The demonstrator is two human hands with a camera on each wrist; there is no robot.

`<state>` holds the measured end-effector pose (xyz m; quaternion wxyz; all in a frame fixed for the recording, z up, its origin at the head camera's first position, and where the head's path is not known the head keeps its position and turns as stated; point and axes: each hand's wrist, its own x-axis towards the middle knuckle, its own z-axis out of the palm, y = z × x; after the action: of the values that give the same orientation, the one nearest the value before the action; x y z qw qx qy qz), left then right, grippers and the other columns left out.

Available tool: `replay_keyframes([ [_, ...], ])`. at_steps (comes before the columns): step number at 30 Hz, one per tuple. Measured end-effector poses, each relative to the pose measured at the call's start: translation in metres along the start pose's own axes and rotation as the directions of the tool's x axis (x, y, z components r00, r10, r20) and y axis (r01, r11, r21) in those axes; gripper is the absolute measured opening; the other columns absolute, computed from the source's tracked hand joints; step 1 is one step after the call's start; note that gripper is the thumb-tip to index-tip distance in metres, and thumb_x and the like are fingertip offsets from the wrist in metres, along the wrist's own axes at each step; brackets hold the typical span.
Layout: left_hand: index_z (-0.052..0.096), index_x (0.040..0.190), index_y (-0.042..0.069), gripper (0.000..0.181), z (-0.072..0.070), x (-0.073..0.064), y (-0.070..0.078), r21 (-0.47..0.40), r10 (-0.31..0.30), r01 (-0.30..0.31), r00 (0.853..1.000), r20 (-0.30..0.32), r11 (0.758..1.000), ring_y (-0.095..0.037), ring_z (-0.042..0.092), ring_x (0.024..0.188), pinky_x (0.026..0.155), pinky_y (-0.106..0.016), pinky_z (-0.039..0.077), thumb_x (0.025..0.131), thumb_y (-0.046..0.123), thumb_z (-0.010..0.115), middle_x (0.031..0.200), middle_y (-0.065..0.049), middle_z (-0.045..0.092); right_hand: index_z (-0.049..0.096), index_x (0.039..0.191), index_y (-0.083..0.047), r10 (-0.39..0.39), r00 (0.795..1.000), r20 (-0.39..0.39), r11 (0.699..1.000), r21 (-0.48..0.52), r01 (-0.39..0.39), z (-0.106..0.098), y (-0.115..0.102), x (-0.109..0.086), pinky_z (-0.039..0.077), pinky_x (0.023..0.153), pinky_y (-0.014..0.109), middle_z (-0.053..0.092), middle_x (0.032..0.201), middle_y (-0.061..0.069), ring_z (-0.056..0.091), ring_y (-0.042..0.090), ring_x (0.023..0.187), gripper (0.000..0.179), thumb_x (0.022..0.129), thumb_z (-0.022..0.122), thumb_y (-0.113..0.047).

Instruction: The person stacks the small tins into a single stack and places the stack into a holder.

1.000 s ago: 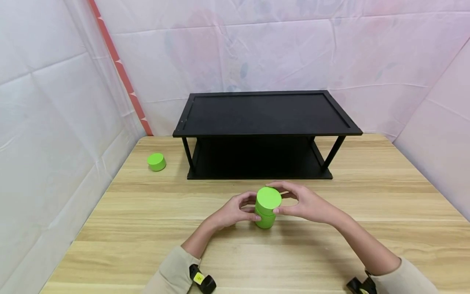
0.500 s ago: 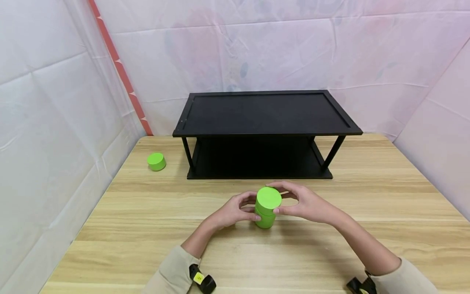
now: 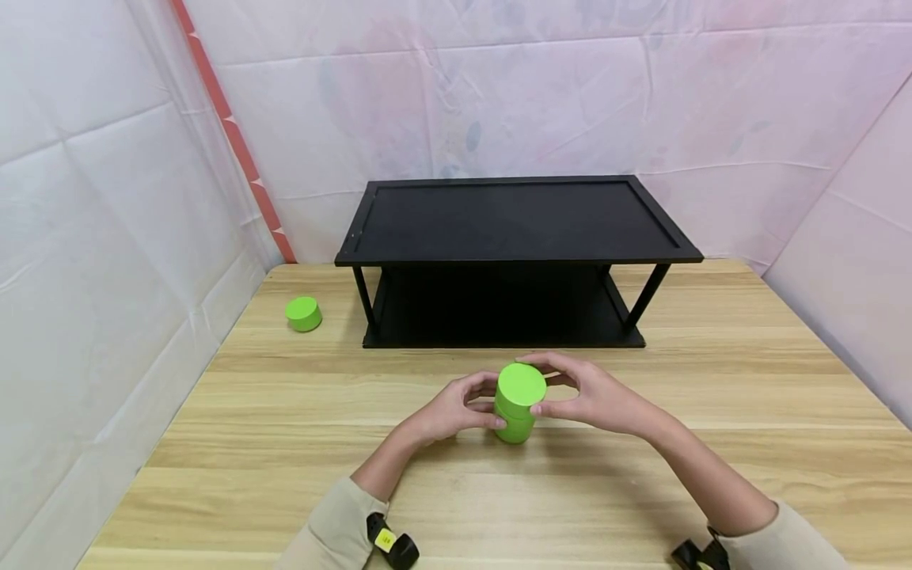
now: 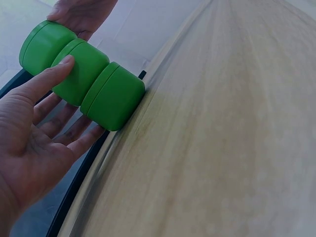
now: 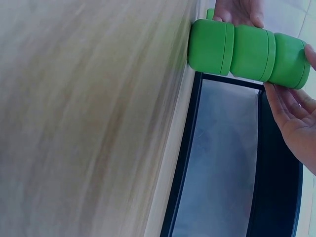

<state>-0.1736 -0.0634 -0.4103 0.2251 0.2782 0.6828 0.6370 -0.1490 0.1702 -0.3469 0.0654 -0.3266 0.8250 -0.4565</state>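
Observation:
A stack of three small round green lidded tins stands upright on the wooden table, between my two hands. In the left wrist view the bottom tin (image 4: pixel 116 98) meets the tabletop, with the middle tin (image 4: pixel 85 74) and the top tin (image 4: pixel 45 48) above it. My left hand (image 3: pixel 450 411) grips the stack from the left, its thumb across the middle tin and fingers behind. From the right, my right hand (image 3: pixel 594 396) holds the top tin between thumb and fingers, as the right wrist view also shows.
Another green tin (image 3: pixel 303 314) sits at the table's far left. Behind the stack stands a low black two-tier shelf (image 3: pixel 513 222). White cloth (image 3: pixel 93 261) hangs along the left, back and right of the wooden table (image 3: pixel 285 412).

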Motion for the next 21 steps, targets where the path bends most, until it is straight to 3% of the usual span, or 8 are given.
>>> replay_keyframes([
  [21,0.046,0.129,0.000,0.057,0.0001,0.0001,-0.0008,-0.004,0.002,-0.002,1.000,0.002,1.000,-0.018,0.047,0.116,0.095,-0.029,0.041,0.077,-0.003,0.071,0.126,-0.008,0.050,0.050,0.128,-0.010,-0.013,1.000,0.000,1.000,-0.015,0.013,0.0005,0.0019,-0.0015,0.046,0.089,0.032,0.054,0.121,-0.002,0.055,0.023,0.106,0.056,0.079,0.074,-0.024],
])
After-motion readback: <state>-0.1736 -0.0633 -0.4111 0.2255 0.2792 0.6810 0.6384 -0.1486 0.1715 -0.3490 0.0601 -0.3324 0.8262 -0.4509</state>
